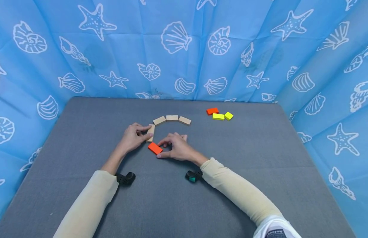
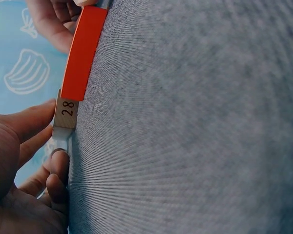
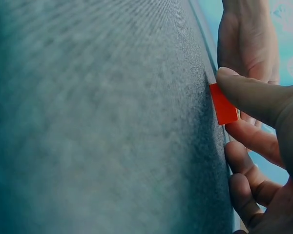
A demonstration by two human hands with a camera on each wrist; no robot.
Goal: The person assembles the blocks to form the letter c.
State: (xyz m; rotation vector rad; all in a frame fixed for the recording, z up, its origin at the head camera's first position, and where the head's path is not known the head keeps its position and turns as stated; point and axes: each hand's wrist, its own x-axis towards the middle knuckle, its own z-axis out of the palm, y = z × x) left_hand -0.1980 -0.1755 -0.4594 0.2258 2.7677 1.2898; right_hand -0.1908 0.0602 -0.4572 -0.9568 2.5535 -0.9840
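Observation:
My left hand (image 1: pixel 132 136) pinches a plain wooden block (image 1: pixel 152 130) between thumb and fingers. The left wrist view shows the number 28 on that block's end (image 2: pixel 66 113). Just nearer to me lies an orange-red block (image 1: pixel 155 148), set at an angle to the wooden one, their ends meeting or almost meeting. Thumb and index finger of my right hand (image 1: pixel 178 148) grip this orange-red block at its right end. Beyond my left hand, three more plain wooden blocks (image 1: pixel 172 118) form a curved row with the held one.
Farther back on the right lie another orange-red block (image 1: pixel 212 111) and two yellow blocks (image 1: pixel 218 116), close together. Grey cloth covers the table (image 1: pixel 160 198). A blue curtain (image 1: pixel 184 59) with shells and starfish hangs along its back and sides.

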